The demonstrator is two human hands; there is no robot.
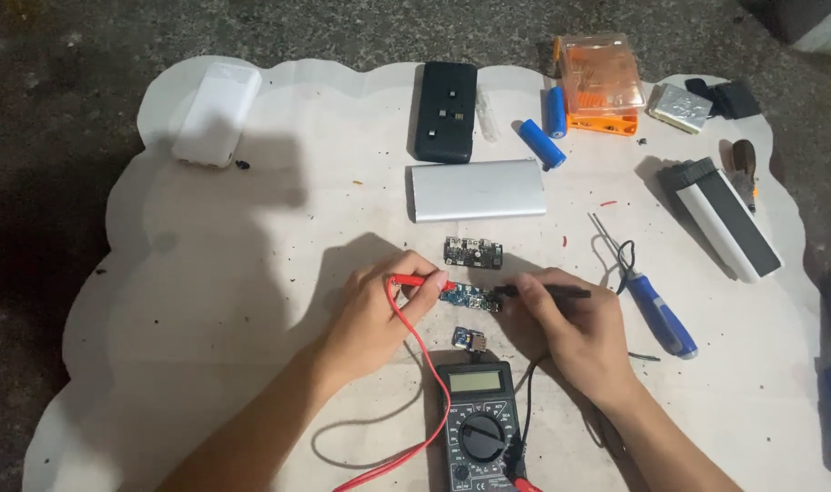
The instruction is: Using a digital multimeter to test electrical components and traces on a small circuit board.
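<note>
My left hand [379,314] pinches a red probe [420,281] whose tip touches the left end of a small blue circuit board [468,296]. From the other side, my right hand [575,333] holds a black probe [547,292] against the board's right end. Red and black leads run down to a black multimeter [479,428] with a grey screen and a round dial, lying between my forearms. A second circuit board [474,252] lies just beyond, and a tiny blue board [471,341] sits just above the meter.
On the white mat [251,273]: a silver case [476,189], a black case [446,111], a white case [217,114], two blue cylindrical cells [547,132], an orange plastic box [602,82], a blue-handled screwdriver [657,310], a white and black case [725,219].
</note>
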